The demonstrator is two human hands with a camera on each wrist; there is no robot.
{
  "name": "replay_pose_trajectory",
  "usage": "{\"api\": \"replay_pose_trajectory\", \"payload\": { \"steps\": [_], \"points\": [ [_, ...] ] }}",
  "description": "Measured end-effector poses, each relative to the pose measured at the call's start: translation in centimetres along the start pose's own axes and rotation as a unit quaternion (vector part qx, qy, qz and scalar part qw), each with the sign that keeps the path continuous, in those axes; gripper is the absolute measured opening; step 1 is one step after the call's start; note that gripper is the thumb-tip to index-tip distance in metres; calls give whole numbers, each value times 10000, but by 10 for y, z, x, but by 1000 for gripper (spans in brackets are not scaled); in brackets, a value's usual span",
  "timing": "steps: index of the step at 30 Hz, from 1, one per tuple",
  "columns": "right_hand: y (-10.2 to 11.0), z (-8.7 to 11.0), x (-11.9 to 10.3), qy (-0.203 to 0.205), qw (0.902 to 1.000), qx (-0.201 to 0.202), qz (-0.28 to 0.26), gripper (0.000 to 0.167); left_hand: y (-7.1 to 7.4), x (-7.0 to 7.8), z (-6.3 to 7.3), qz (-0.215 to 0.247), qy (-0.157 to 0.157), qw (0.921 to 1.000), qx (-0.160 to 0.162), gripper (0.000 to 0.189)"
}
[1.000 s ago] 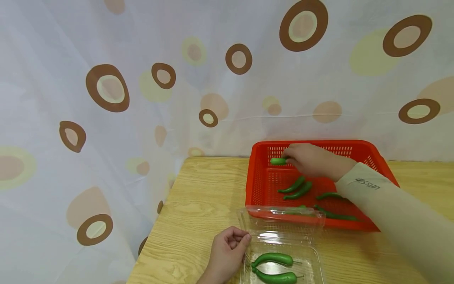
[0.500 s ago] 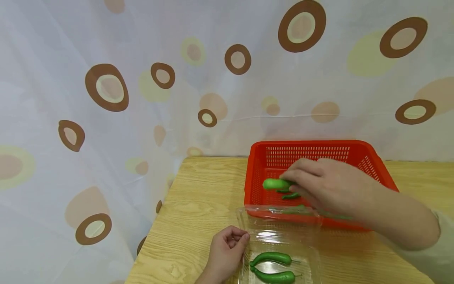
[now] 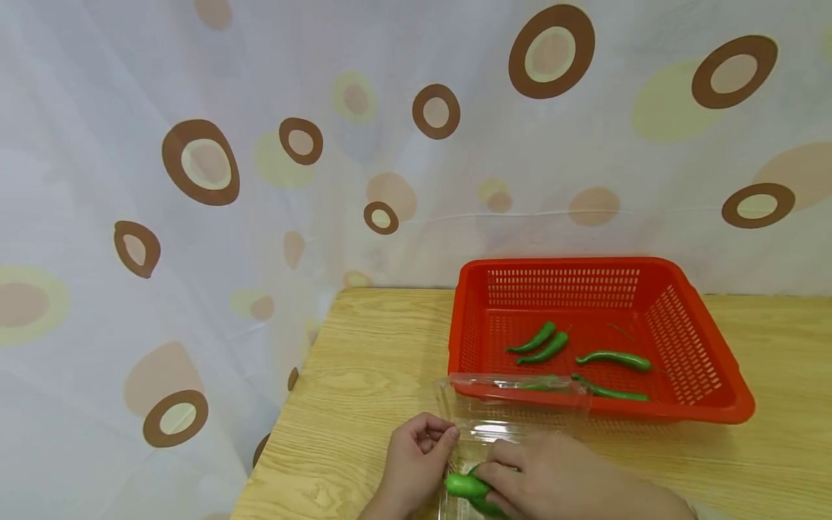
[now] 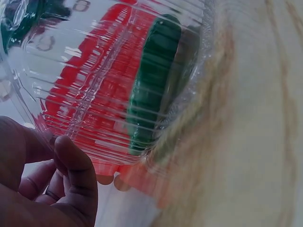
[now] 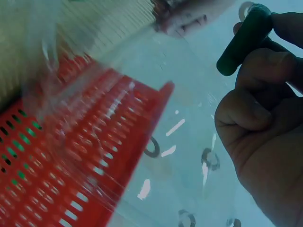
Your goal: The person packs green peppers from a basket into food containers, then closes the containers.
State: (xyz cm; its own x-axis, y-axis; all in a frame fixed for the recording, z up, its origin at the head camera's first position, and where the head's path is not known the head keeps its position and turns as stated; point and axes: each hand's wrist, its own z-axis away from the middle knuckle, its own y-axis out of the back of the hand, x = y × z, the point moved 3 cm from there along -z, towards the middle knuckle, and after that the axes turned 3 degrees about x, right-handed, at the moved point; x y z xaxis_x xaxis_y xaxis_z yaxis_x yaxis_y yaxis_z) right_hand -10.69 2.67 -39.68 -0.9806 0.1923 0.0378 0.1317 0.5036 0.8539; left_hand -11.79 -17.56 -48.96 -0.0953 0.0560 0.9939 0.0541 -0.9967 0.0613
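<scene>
My left hand (image 3: 414, 462) pinches the left edge of a clear plastic clamshell box (image 3: 490, 430), whose lid stands raised toward the basket. Over the box, my right hand (image 3: 552, 477) holds a green chili pepper (image 3: 464, 485) between thumb and fingers. Its thick pale end points left in the head view, and the right wrist view shows the pepper (image 5: 241, 45) at the fingertips. Below it lies another green pepper (image 3: 486, 507) in the box, mostly covered by the right hand. Through the clear wall, the left wrist view shows a green pepper (image 4: 154, 82) lengthwise.
Behind the box stands a red perforated basket (image 3: 737, 401) with several green peppers (image 3: 614, 359) on its floor. The lid overlaps its front rim. Both rest on a wooden table (image 3: 364, 361), against a patterned curtain (image 3: 468, 173).
My right hand has carried the green pepper from the back left of the basket down and forward to over the box. The left hand stays at the box edge.
</scene>
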Motion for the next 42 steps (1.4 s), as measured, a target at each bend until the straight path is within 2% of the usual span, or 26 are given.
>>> {"api": "replay_pose_trajectory", "payload": {
  "steps": [3,9,14,19,24,42],
  "points": [
    [-21,9,-4,-58,9997,-251,50,16,0,-1,0,61,66,9999,-43,16],
    [-45,21,-9,352,9912,-480,1181,22,0,0,0,113,-27,9999,-92,16],
    [-55,24,-8,222,9922,-837,894,21,0,1,1,187,-106,9997,-130,17],
    [-60,27,-8,211,9894,-1082,944,21,0,1,1,192,-105,9997,-138,18],
    [-62,28,-7,248,9887,-977,1106,22,-1,1,2,217,-135,9996,-119,17],
    [-70,32,-7,-25,9914,-902,952,22,0,0,2,208,79,9997,-108,17]
  ]
}}
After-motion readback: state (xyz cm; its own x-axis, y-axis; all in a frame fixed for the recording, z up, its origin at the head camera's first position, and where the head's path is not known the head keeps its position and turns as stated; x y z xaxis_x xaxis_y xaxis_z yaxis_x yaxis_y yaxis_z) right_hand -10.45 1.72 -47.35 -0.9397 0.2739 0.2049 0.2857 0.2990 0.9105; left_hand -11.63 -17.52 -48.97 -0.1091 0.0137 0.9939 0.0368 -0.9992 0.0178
